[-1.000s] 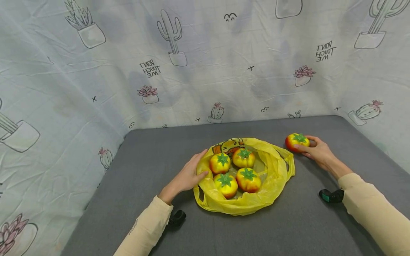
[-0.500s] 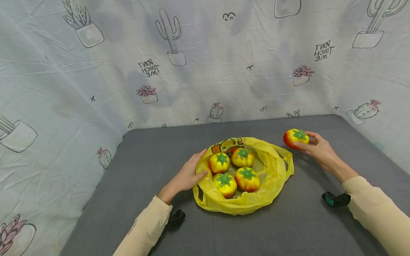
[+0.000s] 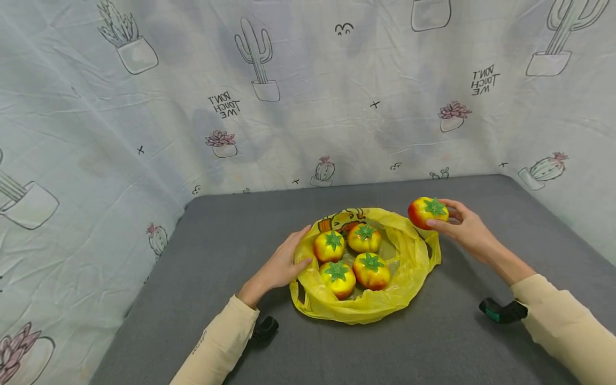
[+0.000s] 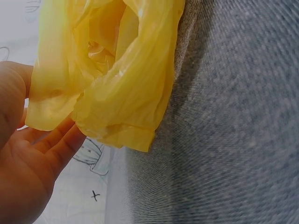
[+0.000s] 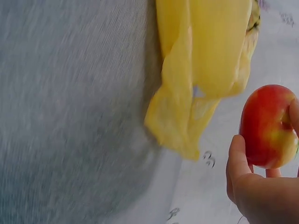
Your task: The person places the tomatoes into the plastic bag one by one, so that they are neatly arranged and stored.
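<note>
A yellow plastic bag (image 3: 409, 289) lies on the table with its mouth spread wide. Several yellow-red tomatoes with green star-shaped tops, such as this tomato (image 3: 372, 271), sit inside it. At the bag's left rim, my left hand (image 3: 280, 263) holds the plastic, thumb over the edge and fingers outside; the left wrist view shows the fingers (image 4: 60, 142) behind the yellow film. My right hand (image 3: 469, 231) grips another tomato (image 3: 424, 212) between thumb and fingers, raised by the bag's right rim. In the right wrist view this tomato (image 5: 266, 126) shows its red side.
The grey table (image 3: 231, 230) extends around the bag on all sides. Behind it and along both sides hangs a pale curtain (image 3: 308, 96) printed with cacti. A bag handle loop (image 3: 431, 247) sticks out on the right.
My right hand has lifted the tomato from the table and carried it left to the bag's right rim. The left hand and the bag have stayed in place.
</note>
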Motion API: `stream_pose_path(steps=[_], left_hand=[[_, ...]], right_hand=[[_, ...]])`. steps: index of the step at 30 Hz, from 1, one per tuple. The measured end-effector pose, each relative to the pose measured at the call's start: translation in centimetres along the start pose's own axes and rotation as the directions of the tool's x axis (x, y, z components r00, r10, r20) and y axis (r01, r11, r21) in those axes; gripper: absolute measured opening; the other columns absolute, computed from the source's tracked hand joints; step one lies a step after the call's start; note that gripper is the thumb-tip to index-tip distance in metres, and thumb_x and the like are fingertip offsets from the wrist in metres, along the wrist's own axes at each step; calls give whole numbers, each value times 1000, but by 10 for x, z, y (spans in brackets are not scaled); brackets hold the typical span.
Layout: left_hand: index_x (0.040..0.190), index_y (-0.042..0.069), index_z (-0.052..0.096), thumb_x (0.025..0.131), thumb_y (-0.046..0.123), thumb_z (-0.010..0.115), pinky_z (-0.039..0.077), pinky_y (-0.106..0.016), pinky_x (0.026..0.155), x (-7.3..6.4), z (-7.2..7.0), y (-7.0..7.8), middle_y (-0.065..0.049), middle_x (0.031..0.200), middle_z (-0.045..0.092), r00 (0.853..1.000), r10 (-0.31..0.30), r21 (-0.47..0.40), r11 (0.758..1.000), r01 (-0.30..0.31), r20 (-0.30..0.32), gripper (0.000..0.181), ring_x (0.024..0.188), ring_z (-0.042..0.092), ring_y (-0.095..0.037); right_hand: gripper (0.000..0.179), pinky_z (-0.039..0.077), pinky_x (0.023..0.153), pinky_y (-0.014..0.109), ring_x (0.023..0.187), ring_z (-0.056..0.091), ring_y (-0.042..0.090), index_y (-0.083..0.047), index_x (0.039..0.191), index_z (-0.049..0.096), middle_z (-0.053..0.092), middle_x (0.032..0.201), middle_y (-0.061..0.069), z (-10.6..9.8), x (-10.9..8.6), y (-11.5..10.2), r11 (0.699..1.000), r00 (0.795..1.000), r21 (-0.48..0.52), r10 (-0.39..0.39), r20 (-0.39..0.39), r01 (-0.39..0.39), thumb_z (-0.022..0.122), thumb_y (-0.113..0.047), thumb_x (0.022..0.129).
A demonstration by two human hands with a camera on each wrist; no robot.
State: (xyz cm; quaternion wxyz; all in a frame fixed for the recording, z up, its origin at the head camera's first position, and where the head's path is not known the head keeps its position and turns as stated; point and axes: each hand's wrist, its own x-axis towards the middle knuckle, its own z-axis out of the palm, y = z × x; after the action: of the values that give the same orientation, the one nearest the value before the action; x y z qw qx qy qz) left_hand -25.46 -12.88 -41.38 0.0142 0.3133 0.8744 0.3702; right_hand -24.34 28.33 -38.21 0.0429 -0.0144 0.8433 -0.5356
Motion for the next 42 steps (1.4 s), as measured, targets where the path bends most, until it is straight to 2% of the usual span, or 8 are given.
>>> stream_pose_path(steps=[5, 11, 16, 18, 25, 32, 42], left_hand=[[150, 3, 25, 91, 7, 64, 29, -52, 105, 0, 0, 0, -19, 146, 35, 1000, -4, -2, 1000, 4, 4, 71, 133, 33, -34], [151, 3, 24, 91, 8, 63, 28, -52, 105, 0, 1, -1, -19, 146, 34, 1000, -4, -6, 1000, 4, 8, 72, 134, 32, -34], [150, 2, 24, 91, 8, 63, 28, -52, 105, 0, 1, 0, -19, 147, 34, 1000, 0, -11, 1000, 0, 9, 71, 134, 32, -34], [150, 1, 25, 91, 7, 63, 29, -52, 105, 0, 1, 0, -19, 146, 34, 1000, 1, -12, 1000, -1, 7, 70, 134, 32, -34], [150, 0, 25, 91, 7, 63, 29, -52, 105, 1, 1, 0, -20, 146, 34, 1000, 0, -13, 1000, 0, 10, 70, 133, 33, -34], [150, 0, 25, 91, 7, 63, 29, -52, 105, 1, 1, 0, -20, 146, 34, 1000, 11, -12, 1000, -11, 7, 70, 133, 33, -34], [150, 0, 25, 91, 8, 64, 29, -52, 105, 1, 0, 0, -19, 146, 34, 1000, 6, -6, 1000, -6, 8, 71, 133, 33, -33]], right_hand=[[75, 47, 86, 28, 121, 40, 33, -4, 150, 18, 33, 140, 25, 11, -3, -7, 999, 998, -4, -41, 47, 41, 61, -31, 94], [72, 47, 91, 39, 122, 40, 37, -4, 148, 22, 31, 142, 24, 22, -3, -11, 998, 993, 0, -70, 93, 70, 63, -28, 94], [71, 48, 88, 31, 118, 46, 37, -4, 147, 26, 36, 139, 22, 30, -1, -12, 996, 991, -16, -89, 101, 91, 65, -26, 92], [71, 48, 87, 32, 117, 47, 38, -3, 146, 28, 37, 138, 22, 33, -1, -12, 994, 990, -35, -100, 104, 104, 66, -26, 91], [73, 44, 91, 51, 122, 43, 44, -1, 145, 32, 35, 140, 25, 43, -1, -14, 982, 985, -118, -133, 110, 146, 69, -29, 89], [73, 46, 90, 50, 119, 45, 43, -1, 143, 34, 37, 138, 24, 48, -2, -13, 979, 986, -143, -134, 104, 148, 70, -29, 88], [74, 44, 91, 51, 119, 45, 43, -1, 144, 33, 40, 135, 26, 52, 0, -12, 976, 983, -163, -122, 135, 143, 71, -32, 87]])
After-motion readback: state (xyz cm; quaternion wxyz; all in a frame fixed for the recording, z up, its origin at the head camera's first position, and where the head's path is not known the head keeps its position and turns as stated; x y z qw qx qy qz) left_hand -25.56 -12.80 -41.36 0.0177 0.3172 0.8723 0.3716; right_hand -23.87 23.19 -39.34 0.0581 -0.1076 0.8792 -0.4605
